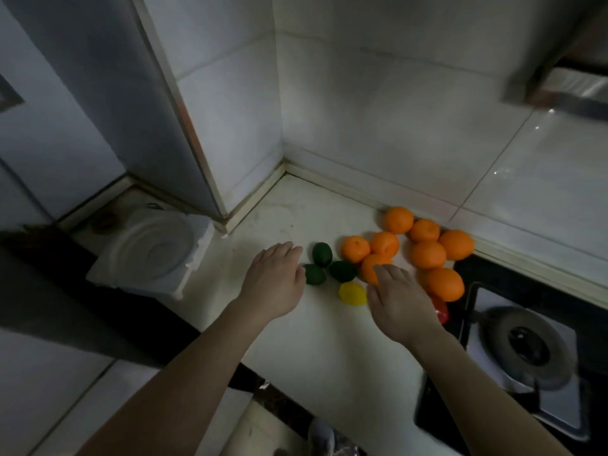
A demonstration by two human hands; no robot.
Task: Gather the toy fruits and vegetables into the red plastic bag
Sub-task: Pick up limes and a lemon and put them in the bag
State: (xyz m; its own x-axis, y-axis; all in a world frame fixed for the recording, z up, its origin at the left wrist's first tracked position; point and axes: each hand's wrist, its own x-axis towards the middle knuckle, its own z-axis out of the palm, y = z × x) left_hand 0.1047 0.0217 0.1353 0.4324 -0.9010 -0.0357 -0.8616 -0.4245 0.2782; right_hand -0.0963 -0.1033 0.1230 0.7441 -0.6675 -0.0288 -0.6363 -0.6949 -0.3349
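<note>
Pale countertop (322,340), wall corner. On it: oranges (427,255) clustered near the wall, three dark green fruits (322,254) touching, one yellow lemon (352,293) just beside (red item (441,311), partly hidden).

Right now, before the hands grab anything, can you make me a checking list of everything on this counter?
Surface: white countertop, dimly lit.
Job's things: eight toy oranges, three green fruits, one yellow lemon; a red item half hidden, maybe the bag.
Clutter: clear plastic dish at left.
Grippers: left hand and right hand, fingers straight, holding nothing, at the fruit.
Cables: nothing seen.
Surroundings: tiled walls, gas burner at right.
</note>
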